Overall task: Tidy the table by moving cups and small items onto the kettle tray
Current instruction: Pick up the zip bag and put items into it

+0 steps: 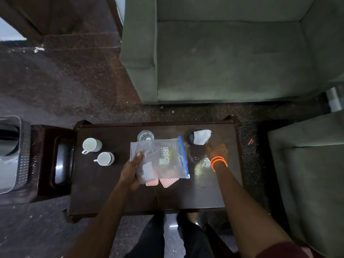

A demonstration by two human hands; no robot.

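Observation:
My left hand (131, 169) grips the left edge of a clear zip bag (162, 158) with a blue seal, held just above the dark wooden table (104, 190). Two pink flat items (163, 182) lie under the bag's near edge. Two white mugs (92, 145) (105, 158) stand at the table's left. A clear glass (145, 135) stands behind the bag. My right hand (216, 151), with orange bands at the wrist, reaches to a crumpled white paper (202, 137) lying on a dark round object (191, 139); its fingertips are at the paper's near edge. I cannot tell whether they grip it.
A dark tray (61, 161) with a raised rim sits on a low stand left of the table. A grey perforated bin (13, 155) is further left. A clear glass object (202, 162) lies by my right wrist. Green armchairs (223, 62) stand behind and to the right.

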